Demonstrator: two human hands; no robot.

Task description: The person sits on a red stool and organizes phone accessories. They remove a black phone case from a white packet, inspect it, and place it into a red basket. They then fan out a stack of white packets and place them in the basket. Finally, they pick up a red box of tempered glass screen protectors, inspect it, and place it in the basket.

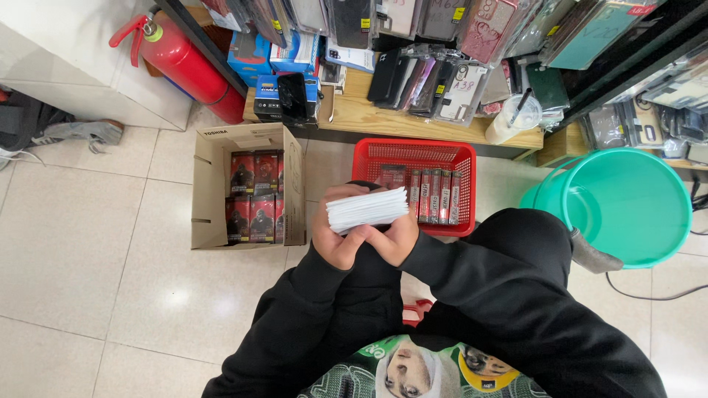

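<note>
Far left on the floor: red fire extinguisher lying tilted against the shelf base. Next, open cardboard box on the tiles, packed with red packets. Centre: left hand and right hand side by side, both grips clamped on a white card stack, held above the lap, just in front of the red basket. Basket on floor, row of slim red boxes upright inside. Far right: teal bucket on the floor.
</note>
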